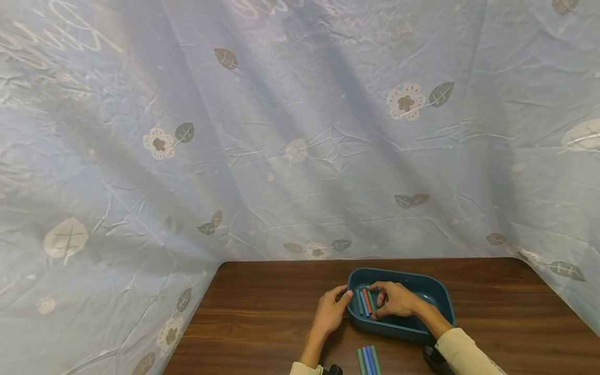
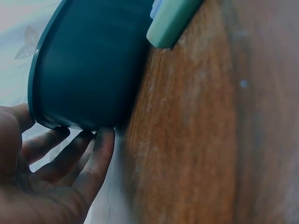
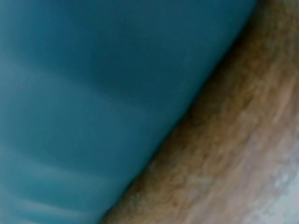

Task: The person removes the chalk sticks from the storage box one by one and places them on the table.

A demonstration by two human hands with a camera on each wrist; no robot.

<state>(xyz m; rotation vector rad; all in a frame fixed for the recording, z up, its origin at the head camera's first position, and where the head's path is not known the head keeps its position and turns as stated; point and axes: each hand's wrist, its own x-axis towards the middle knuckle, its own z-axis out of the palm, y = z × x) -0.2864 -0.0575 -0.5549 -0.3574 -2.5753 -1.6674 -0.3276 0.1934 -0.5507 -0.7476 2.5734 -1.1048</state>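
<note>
A dark teal plastic basin [image 1: 403, 332] with rounded corners sits on the wooden table. Inside, at its left end, thin coloured sticks lie side by side: green, a blue stick [image 1: 364, 304], a red stick [image 1: 367, 300] and a green stick [image 1: 372, 302] at the right of the row. My right hand [image 1: 396, 299] reaches in over the basin's near wall and holds that right-hand green stick, finger at its far end and thumb at its near end. My left hand [image 1: 329, 311] grips the basin's left end, thumb at the rim and fingers [image 2: 96, 163] against the outer wall.
In front of the basin, another row of green and blue sticks [image 1: 369, 360] lies on the brown table [image 1: 253, 312]. A pale patterned curtain [image 1: 300, 198] hangs behind the table and along its sides. The right wrist view shows only the basin's wall and the tabletop.
</note>
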